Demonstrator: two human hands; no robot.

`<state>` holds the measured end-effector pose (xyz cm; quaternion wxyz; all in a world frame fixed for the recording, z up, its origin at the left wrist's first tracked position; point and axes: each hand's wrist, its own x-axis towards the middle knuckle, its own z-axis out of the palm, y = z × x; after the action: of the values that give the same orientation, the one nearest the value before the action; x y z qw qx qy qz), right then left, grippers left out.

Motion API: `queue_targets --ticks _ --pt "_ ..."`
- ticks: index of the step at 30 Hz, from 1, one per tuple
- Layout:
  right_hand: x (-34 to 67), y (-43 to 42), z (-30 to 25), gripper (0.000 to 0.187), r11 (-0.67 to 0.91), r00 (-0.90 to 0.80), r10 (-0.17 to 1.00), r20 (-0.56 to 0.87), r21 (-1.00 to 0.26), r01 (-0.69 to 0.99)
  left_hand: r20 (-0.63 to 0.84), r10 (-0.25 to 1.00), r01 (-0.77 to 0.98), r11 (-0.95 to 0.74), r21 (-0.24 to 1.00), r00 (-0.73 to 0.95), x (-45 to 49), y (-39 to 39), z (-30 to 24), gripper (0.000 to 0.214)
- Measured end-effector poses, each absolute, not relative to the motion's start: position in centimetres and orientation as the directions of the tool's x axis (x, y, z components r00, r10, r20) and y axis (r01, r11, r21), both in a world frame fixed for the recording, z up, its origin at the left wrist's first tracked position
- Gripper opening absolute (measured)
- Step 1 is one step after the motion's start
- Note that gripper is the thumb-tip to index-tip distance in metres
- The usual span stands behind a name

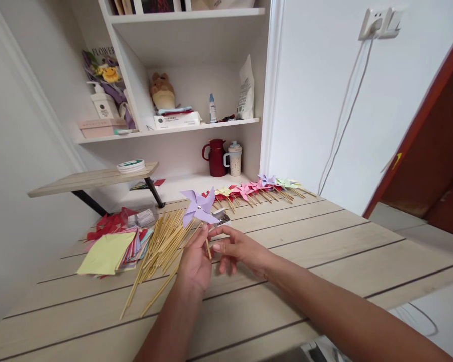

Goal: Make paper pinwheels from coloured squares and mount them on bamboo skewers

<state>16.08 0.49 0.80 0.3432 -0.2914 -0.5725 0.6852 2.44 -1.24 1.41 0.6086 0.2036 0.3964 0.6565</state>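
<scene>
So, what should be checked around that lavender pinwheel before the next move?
1. Lavender pinwheel held by its stick, in the left grip: ok.
2. Pinwheel fixed firmly to its stick: cannot tell.
3. Right grip touching the stick: cannot tell; it is very close.
4. Loose bamboo sticks lined up neatly: not ok, they are splayed.
5. Paper squares stacked squarely: not ok, they are fanned out.
6. Row of other pinwheels clear of both grips: ok.

White shelving (196, 55) — pale wall (309, 100) — plank table (324, 234)

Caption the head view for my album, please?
Left hand holding a purple pinwheel, right hand close by, more pinwheels lying behind.
</scene>
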Motion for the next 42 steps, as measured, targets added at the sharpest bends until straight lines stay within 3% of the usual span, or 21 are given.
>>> queue_targets --ticks 13,17,22,32,42 --pt "15.2 1.0 -0.6 0.058 -0.152 -0.529 0.848 0.004 -0.956 -0.251 -0.163 0.986 -0.614 0.112 0.781 -0.028 2.8 -1.5 1.3 0.036" --pt "14.9 1.1 -1.1 0.060 -0.168 -0.518 0.855 -0.001 -0.947 -0.275 -0.229 0.968 -0.620 0.115 0.776 -0.106 2.8 -1.4 1.5 0.029" --pt "14.7 1.3 -1.4 0.051 -0.150 -0.483 0.876 0.012 -0.943 -0.296 -0.210 0.957 -0.603 0.050 0.796 -0.198 2.7 -1.4 1.8 0.019" --pt "14.7 1.3 -1.0 0.041 -0.120 -0.460 0.887 0.044 -0.940 -0.321 -0.183 0.966 -0.590 0.041 0.806 -0.182 2.5 -1.6 1.8 0.021" --pt "14.9 1.2 -0.7 0.043 -0.092 -0.454 0.889 0.054 -0.952 -0.294 -0.195 0.966 -0.600 0.056 0.798 -0.169 2.4 -1.6 1.7 0.017"
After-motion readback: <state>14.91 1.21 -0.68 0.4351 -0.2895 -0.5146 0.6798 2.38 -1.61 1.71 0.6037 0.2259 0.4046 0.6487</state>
